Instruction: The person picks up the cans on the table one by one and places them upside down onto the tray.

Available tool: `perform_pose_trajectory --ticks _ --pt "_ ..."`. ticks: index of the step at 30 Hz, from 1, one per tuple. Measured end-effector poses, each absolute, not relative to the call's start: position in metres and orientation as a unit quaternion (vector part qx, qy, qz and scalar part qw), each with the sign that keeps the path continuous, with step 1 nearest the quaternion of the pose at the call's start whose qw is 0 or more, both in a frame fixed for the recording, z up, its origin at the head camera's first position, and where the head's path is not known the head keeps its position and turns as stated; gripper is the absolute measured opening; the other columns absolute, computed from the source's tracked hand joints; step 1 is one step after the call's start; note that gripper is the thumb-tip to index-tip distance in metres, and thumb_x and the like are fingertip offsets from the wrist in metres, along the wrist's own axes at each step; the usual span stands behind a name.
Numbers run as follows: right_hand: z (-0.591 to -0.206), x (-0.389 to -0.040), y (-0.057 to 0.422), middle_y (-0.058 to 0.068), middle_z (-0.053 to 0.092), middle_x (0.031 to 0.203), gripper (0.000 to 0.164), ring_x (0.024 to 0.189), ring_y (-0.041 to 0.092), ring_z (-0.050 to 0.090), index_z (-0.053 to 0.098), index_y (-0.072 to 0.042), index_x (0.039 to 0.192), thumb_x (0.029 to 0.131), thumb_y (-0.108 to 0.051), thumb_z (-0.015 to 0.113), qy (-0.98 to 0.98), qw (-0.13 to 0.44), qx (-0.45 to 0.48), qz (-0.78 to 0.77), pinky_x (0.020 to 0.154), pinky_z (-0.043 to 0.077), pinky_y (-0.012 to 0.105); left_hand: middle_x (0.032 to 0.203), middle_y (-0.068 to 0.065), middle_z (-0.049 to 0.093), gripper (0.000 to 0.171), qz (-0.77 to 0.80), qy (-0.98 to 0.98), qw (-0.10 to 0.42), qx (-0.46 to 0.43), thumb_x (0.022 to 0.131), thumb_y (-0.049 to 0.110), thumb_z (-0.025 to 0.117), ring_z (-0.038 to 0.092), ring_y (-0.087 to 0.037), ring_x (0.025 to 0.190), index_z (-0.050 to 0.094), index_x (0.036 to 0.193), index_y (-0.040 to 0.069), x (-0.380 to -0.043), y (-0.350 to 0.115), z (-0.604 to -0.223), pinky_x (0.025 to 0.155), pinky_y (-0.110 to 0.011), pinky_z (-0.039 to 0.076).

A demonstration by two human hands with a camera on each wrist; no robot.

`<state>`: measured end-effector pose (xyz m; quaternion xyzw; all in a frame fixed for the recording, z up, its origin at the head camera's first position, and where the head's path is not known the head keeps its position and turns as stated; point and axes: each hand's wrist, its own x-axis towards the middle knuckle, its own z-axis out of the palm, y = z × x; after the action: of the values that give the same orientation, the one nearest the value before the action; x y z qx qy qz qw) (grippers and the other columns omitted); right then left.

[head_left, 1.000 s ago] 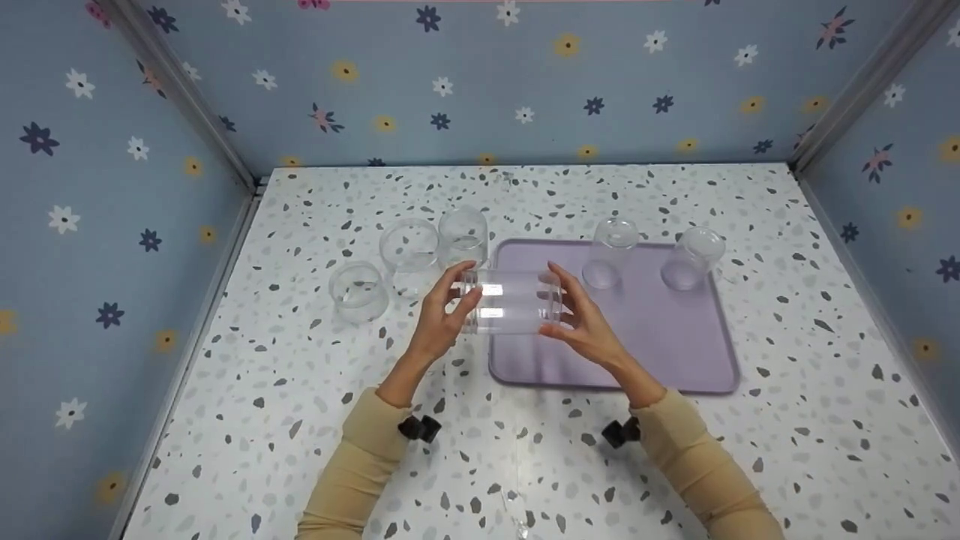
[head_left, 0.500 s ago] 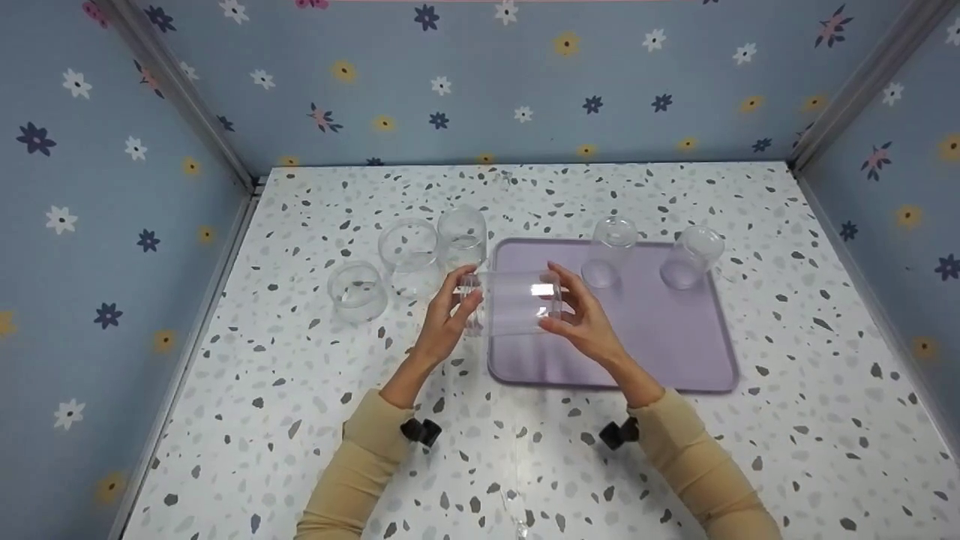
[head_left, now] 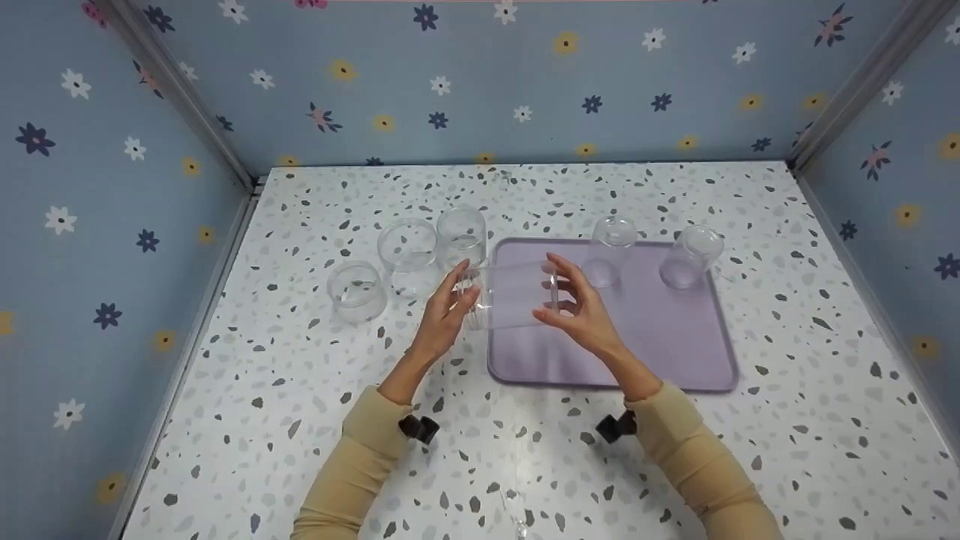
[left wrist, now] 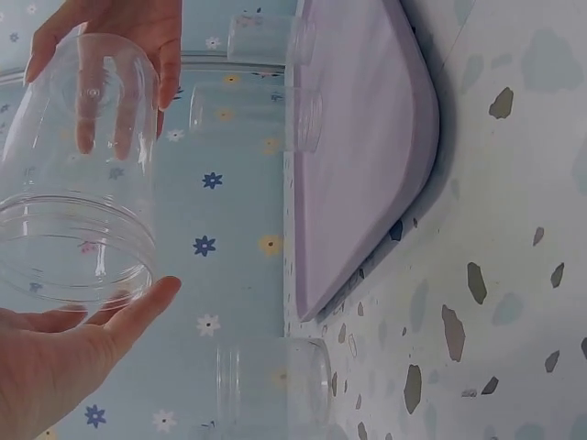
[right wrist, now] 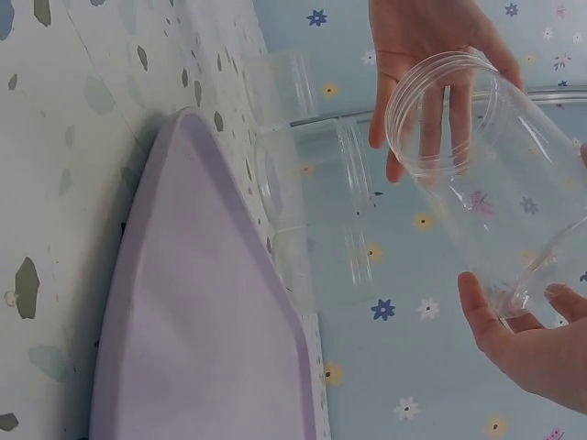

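A clear jar (head_left: 514,298) lies sideways in the air between both hands, over the left part of the tray in the head view. Around its threaded mouth end, the left hand (head_left: 441,319) grips with thumb and fingers. The right hand (head_left: 589,315) holds the base end, fingers spread along the far side and thumb on the near side. In the right wrist view the ringed, lidless mouth of the jar (right wrist: 500,192) shows by the left hand (right wrist: 431,46). The left wrist view shows the right hand's fingers (left wrist: 124,96) through the clear wall.
The purple tray (head_left: 630,352) lies on the speckled table (head_left: 517,450). Two clear jars (head_left: 612,251) (head_left: 691,257) stand along its back part. Left of the tray stand three more, a short one (head_left: 357,294), a wide one (head_left: 409,259) and a narrower one (head_left: 462,240). Patterned walls (head_left: 480,82) enclose the table.
The jar has tilted slightly, its base end rising a little in the head view. The right hand has shifted slightly up and left with it. Both hands keep their hold.
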<state>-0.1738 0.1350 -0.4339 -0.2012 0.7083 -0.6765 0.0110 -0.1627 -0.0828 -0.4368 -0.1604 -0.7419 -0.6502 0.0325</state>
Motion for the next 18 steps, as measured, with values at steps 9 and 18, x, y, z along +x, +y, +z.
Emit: perform_pose_trajectory --ticks 9,18 --pt "-0.427 -0.178 0.132 0.024 0.038 0.126 0.074 0.105 0.038 0.044 0.03 0.006 0.134 0.07 0.007 0.068 0.725 -0.011 -0.197 -0.66 0.08 0.041 0.05 0.131 -0.029 0.034 0.045 -0.643 -0.752 0.05 -0.135 0.092 0.005 0.045 0.04 -0.039 0.116 0.031 0.13 -0.014 -0.165 -0.084 -0.433 0.091 -0.037 0.04" --pt "-0.42 -0.185 0.131 0.02 0.04 0.125 0.075 0.106 0.031 0.044 0.03 0.004 0.135 0.071 0.003 0.07 0.751 -0.021 -0.196 -0.631 0.079 0.042 0.045 0.124 -0.028 0.043 0.036 -0.603 -0.781 0.086 -0.142 0.094 0.005 0.041 0.045 -0.035 0.112 0.039 0.124 -0.015 -0.174 -0.093 -0.431 0.089 -0.038 0.041"
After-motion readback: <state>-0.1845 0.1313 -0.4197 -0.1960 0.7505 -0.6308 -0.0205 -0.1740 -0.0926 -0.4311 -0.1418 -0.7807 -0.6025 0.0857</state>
